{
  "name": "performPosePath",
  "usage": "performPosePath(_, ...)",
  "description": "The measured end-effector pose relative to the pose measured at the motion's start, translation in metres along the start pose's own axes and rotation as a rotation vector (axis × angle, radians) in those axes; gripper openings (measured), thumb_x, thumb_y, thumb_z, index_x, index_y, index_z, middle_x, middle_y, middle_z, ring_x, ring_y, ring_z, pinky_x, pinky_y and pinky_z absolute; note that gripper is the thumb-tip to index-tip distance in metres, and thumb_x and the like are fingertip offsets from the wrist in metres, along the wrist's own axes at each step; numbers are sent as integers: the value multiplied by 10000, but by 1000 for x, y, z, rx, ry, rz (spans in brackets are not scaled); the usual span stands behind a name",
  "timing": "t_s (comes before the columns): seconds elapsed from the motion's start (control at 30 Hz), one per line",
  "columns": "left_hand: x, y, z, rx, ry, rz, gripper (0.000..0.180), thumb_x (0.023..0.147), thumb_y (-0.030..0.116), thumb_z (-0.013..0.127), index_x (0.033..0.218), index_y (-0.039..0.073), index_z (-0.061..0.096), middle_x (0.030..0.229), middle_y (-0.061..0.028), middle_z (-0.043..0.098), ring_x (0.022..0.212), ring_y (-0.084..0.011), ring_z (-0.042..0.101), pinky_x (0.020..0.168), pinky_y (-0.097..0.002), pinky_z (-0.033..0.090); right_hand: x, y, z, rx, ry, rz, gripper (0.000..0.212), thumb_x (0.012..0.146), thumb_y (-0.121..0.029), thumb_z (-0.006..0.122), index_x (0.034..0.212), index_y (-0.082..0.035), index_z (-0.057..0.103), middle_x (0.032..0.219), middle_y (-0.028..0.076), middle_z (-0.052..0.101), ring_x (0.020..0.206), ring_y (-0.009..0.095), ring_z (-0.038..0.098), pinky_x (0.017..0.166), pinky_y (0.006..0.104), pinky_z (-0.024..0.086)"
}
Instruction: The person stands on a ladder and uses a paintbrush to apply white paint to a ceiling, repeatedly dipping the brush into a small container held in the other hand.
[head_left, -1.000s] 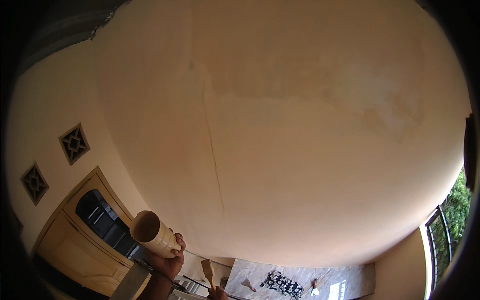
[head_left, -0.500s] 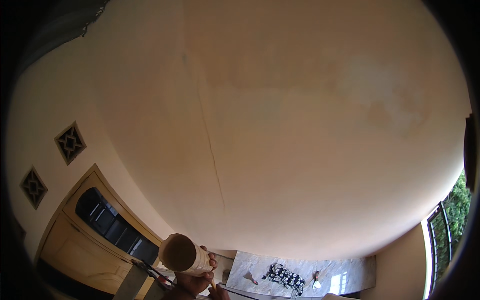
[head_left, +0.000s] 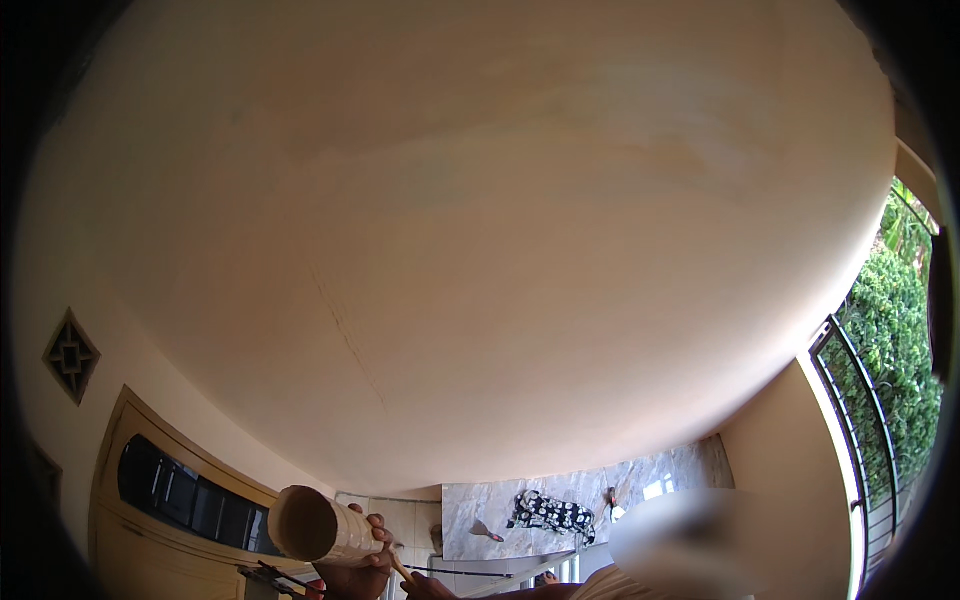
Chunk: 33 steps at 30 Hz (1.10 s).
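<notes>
My left hand (head_left: pixel 352 578) is wrapped round a cream, tube-like container (head_left: pixel 345 528), low in the picture and left of centre. It is tilted, so its round mouth shows, and the inside looks bare and brownish. Close beside it my right hand (head_left: pixel 430 588) grips a thin yellowish wooden stick (head_left: pixel 401 568), whose far end is hidden behind the container and fingers. Above both hands spreads a large cream wall (head_left: pixel 500 280), with a thin crack (head_left: pixel 345 335) running down it and paler and darker patches higher up.
A grey marbled slab (head_left: pixel 465 500) below the wall bears a black-and-white patterned cloth (head_left: pixel 555 515) and a scraper-like tool (head_left: pixel 487 530). A wooden door (head_left: pixel 150 540) stands left, a barred window (head_left: pixel 855 400) right. Something pale and blurred (head_left: pixel 690 540) crosses the lower right.
My view has turned rightward, so the door and crack sit further left. Both hands keep their holds, and my right forearm now shows. The pale blurred shape has come in at lower right.
</notes>
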<state>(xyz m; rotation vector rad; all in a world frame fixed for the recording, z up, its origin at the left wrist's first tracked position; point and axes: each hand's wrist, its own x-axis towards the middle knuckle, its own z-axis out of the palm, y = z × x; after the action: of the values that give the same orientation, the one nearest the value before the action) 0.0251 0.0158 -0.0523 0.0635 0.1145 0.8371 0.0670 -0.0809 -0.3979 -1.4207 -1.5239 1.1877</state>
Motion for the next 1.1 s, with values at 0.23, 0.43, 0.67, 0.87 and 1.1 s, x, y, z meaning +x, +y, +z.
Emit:
performPosePath(0.23, 8, 27, -53, -146, 109, 109, 862, 842, 464, 812, 1503, 40, 455, 1423, -227, 464, 1301, -413, 503, 878, -529, 614, -3, -35, -115, -163, 58, -73, 434, 1055, -426, 529, 1242, -35, 560, 921, 255, 728, 885, 478, 708, 789, 592, 541)
performPosePath(0.43, -2, -2, -1, 72, -45, 13, 804, 870, 459, 779, 1482, 36, 474, 1388, -235, 475, 1256, -412, 516, 861, -499, 613, -40, -86, -274, -225, -124, 196, 653, 1028, -255, 569, 1586, -185, 237, 898, 254, 727, 811, 465, 711, 722, 581, 540)
performPosePath(0.67, 28, -31, 0, 76, -58, -164, 624, 975, 476, 662, 1456, 105, 519, 1341, -170, 547, 1229, -324, 567, 829, -390, 611, -106, -100, -352, 570, -30, 196, 412, 962, -50, 555, 1373, -26, 558, 868, 56, 611, 711, 155, 634, 646, 320, 568)
performPosePath(0.87, 54, -48, 0, 106, -64, -282, 584, 989, 468, 641, 1426, 105, 504, 1314, -179, 550, 1194, -329, 572, 800, -404, 613, -137, -90, -362, 641, 8, 43, 517, 985, -82, 620, 1464, -19, 436, 923, 75, 623, 781, 201, 690, 698, 360, 600)
performPosePath(1.1, 37, -52, 12, 8, -79, -263, 577, 990, 463, 644, 1417, 104, 499, 1314, -193, 538, 1193, -332, 560, 803, -430, 613, -136, -115, -373, -230, 387, 4, 412, 1042, -461, 582, 1344, -190, 651, 960, 219, 741, 851, 400, 735, 726, 474, 585)
